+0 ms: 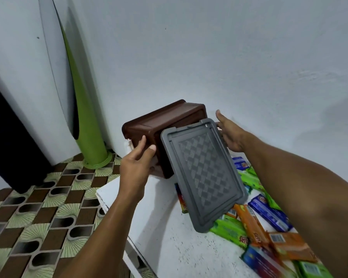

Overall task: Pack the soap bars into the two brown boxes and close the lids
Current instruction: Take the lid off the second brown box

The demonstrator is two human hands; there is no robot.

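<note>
While aloft, box over table edge

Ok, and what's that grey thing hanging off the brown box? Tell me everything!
It's the grey lid, flat, rectangular, plastic-looking, with a raised rim and a woven checker pattern in the middle. It hangs open from the tipped brown box, tilted above the soap bars. The right hand is at its far corner; I can't tell if it touches.

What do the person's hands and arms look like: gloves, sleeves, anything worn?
Nothing worn that shows. Left hand and right hand: no gloves, no rings or watch visible. Left forearm and right forearm are uncovered to the frame edge; no sleeve in view.
</note>
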